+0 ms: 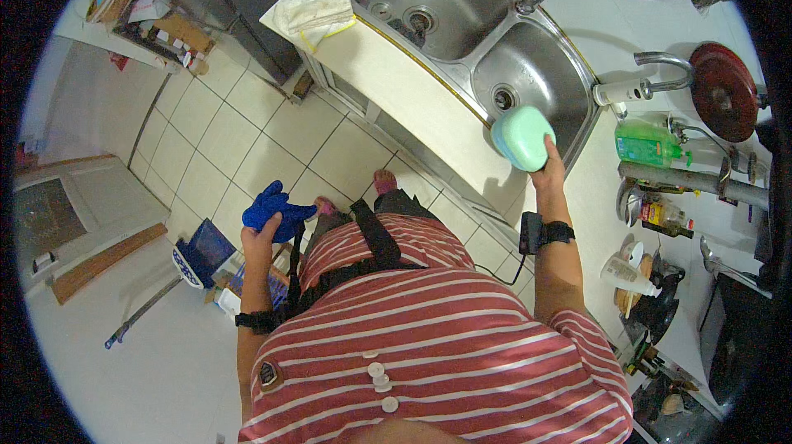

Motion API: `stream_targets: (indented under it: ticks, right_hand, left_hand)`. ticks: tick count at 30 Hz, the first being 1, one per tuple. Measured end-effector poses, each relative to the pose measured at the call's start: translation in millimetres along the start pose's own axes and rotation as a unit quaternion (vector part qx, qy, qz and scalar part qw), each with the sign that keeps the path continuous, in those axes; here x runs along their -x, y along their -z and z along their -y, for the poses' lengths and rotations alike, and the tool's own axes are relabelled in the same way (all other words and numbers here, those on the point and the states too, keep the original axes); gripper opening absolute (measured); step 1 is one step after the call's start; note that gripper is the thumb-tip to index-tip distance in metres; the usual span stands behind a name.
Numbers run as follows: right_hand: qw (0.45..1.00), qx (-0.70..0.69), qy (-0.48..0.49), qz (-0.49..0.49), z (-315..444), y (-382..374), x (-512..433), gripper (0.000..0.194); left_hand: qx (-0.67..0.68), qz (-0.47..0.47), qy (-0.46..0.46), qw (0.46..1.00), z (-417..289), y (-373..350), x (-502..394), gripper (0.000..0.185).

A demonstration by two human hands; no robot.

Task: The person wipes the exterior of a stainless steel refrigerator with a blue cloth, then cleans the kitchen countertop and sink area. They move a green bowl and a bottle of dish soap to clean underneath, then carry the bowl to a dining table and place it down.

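Note:
My left hand (263, 235) grips a bunched blue cloth (277, 209), held out over the tiled floor. In my right hand (549, 166) is a rounded mint-green container (525, 138), whose side shows a bluish tint. I hold it over the front counter edge, beside the smaller basin (538, 73) of the steel double sink. Whether the container is closed or holds anything cannot be seen. The larger basin (458, 5) lies further left, with a dark object (405, 31) near its drain. A folded white cloth with yellow trim (315, 14) lies on the counter's left corner.
A curved faucet (668, 70) rises behind the smaller basin. Right of the sink stand a green soap bottle (646, 142), a sauce bottle (665, 215) and a white bottle (628, 276). A red pan lid (724, 91) is at the wall. A blue dustpan (207, 252) is at left.

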State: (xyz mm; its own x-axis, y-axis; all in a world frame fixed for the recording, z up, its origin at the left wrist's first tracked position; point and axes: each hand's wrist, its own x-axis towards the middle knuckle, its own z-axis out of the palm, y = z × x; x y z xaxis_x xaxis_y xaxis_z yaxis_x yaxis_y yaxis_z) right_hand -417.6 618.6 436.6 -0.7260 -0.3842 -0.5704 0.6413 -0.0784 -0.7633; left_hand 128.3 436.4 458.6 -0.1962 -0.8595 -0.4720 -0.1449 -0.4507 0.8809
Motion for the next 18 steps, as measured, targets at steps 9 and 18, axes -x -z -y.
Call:
stream_targets:
  ticks: [9, 18]
  right_hand:
    - [0.999, -0.025, 0.016, 0.015, 14.5, 3.3, 5.9, 0.048]
    - [0.998, -0.046, 0.026, -0.024, 46.8, -1.5, 7.5, 0.037]
  left_hand:
    - [0.011, -0.012, 0.004, 1.000, -0.2, -0.3, 3.7, 0.024]
    - [-0.001, -0.007, 0.009, 1.000, 0.9, -0.9, 4.8, 0.024]
